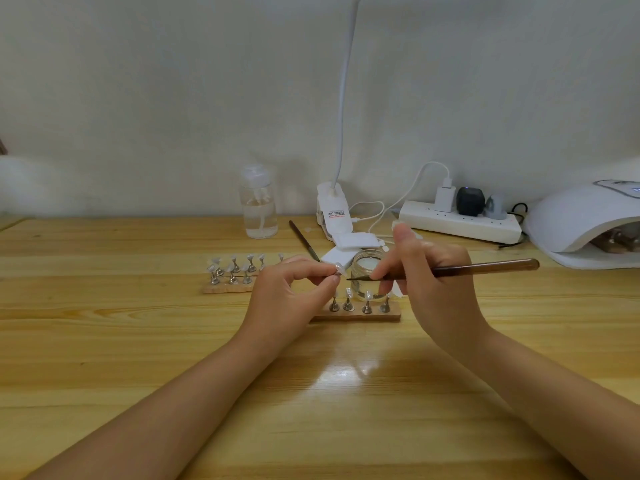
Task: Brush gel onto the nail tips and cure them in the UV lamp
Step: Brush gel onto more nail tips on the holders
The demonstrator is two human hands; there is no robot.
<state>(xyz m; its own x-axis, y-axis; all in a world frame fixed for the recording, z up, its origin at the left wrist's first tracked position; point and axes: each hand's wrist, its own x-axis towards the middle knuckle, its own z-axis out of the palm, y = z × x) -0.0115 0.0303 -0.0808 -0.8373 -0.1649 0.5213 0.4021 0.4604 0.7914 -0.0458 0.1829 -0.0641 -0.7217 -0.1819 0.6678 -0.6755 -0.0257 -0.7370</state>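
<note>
Two bare forearms reach in over the wooden table [138, 341], and both hands meet just above the near wooden strip [360, 315], which serves here as the landmark. That strip carries four small metal stands [347, 304], each topped with a pale, translucent nail tip. Just above the strip's left end, the left hand [291, 289] pinches a single stand between thumb and forefinger, its fingers curled round it so that the clear, glossy nail tip [337, 270] shows at the fingertips. Above the strip's right end, the right hand [429, 282] grips a brush [485, 268] like a pen, fingers curled round the shaft; the brown handle runs out to the right and the fine dark point stops just short of the held nail tip, whether touching it cannot be told. Directly behind the strip, between the two hands, stands a small glass jar [369, 271], open and holding something clear. To the left of the strip and a little farther back lies a second wooden strip [227, 289], crowded with more stands bearing whitish tips. Behind the jar lie white pads [356, 241] and a second dark brush [303, 239] laid at a slant. Farther back are a clear pump bottle [259, 202], a white clip lamp base [334, 211] and a white power strip [460, 221]. Far right of the strip sits the white domed UV lamp [585, 220], its mouth facing left.
</note>
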